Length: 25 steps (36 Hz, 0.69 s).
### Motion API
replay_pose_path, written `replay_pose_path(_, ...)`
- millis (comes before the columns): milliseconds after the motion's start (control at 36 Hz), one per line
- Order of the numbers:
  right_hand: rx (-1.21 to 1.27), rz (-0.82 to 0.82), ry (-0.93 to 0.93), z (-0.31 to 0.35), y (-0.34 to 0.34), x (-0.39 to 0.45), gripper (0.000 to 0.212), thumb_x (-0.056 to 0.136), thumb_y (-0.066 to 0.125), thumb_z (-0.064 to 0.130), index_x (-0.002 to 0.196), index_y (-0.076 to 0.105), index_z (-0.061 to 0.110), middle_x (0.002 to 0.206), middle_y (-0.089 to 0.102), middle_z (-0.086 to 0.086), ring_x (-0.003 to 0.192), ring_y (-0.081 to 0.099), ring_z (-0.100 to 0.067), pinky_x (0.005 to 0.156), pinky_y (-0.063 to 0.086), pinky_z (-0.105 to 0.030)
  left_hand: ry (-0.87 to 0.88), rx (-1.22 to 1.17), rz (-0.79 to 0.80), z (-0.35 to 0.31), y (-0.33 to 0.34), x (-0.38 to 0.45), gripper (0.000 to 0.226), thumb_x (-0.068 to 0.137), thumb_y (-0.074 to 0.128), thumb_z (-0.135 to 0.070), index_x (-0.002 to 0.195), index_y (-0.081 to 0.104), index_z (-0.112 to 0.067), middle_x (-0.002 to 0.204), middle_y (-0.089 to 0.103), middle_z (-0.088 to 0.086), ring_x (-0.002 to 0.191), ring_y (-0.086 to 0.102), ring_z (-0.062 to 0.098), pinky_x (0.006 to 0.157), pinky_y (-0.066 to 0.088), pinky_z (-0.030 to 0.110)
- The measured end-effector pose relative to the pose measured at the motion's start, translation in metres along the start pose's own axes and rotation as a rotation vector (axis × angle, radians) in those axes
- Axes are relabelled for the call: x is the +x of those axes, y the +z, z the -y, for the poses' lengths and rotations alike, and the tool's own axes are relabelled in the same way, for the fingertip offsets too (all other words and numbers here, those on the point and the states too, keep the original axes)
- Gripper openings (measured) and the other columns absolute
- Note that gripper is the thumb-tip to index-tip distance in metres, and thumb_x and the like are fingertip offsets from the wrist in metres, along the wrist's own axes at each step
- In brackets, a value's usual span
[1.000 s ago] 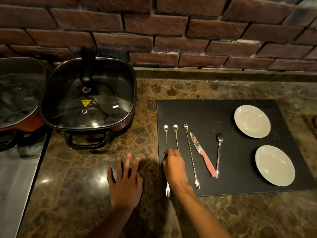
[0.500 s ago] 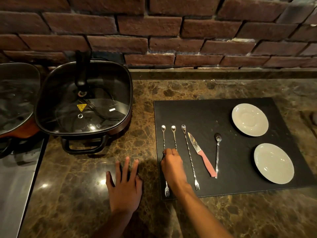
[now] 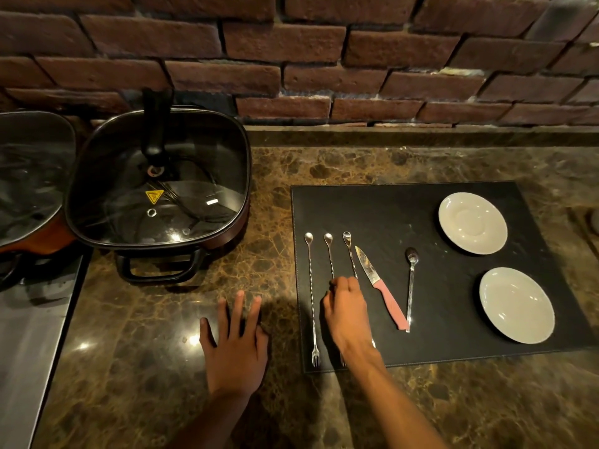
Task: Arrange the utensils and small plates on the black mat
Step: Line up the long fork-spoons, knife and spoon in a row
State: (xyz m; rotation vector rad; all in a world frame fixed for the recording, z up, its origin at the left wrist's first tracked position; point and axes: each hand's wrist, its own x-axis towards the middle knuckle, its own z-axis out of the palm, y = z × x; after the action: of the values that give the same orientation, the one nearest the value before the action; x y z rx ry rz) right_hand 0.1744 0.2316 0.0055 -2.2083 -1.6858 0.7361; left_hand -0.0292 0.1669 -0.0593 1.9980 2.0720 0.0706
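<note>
On the brown marbled tabletop lies the black mat, and the layout on it is neat. Three long twisted-stem bar spoons with little fork ends run side by side at its left: the left bar spoon lies fully clear, the middle bar spoon and the right bar spoon both run under the right hand. That hand sits curled over them, fingers bunched at the two stems; its grip looks closed down around the middle and right stems, though which one it actually pinches I cannot tell. Just right of the hand, the pink-handled knife lies angled, blade pointing far and left, and the small teaspoon lies beside it, bowl at the far end, its near tip close to the knife's handle end. Further right, two pale small plates: the far plate and the near plate, apart from each other, both wholly on the mat.

The left hand rests flat on the tabletop just left of the mat, fingers spread, holding nothing. Far left stands a square electric pot with a glass lid, before a brick wall.
</note>
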Motion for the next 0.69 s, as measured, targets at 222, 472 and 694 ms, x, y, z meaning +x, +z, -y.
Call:
replay_pose_path(222, -0.014, 0.012, 0.010, -0.007, 0.000, 0.002, 0.027, 0.095, 0.048, 0.008, 0.121, 0.053, 0.004, 0.119, 0.051, -0.011, 0.100, 0.056, -0.028, 0.091, 0.047, -0.035, 0.000, -0.008, -0.003, -0.002, -0.004, -0.001, 0.058, 0.101, 0.027, -0.039, 0.158, 0.036, -0.030, 0.168, 0.027, 0.004, 0.156, 0.022, 0.033, 0.118, 0.021, 0.066)
replay_pose_path(472, 0.030, -0.010, -0.005, -0.012, 0.004, 0.006, 0.025, 0.097, 0.048, 0.014, 0.119, 0.055, 0.006, 0.117, 0.053, -0.008, 0.100, 0.055, -0.024, 0.088, 0.044, -0.029, -0.003, -0.010, 0.005, -0.002, -0.005, -0.001, 0.059, 0.101, 0.026, -0.040, 0.158, 0.034, -0.030, 0.168, 0.026, 0.003, 0.155, 0.022, 0.032, 0.119, 0.020, 0.066)
replay_pose_path(694, 0.049, -0.159, 0.006, -0.036, -0.015, 0.010, 0.018, 0.098, 0.046, 0.015, 0.103, 0.061, 0.007, 0.105, 0.058, -0.008, 0.092, 0.055, -0.023, 0.085, 0.039, -0.028, 0.006, -0.023, -0.007, 0.002, 0.003, 0.000, 0.060, 0.099, 0.029, -0.041, 0.159, 0.033, -0.032, 0.169, 0.024, 0.002, 0.155, 0.023, 0.031, 0.117, 0.020, 0.066)
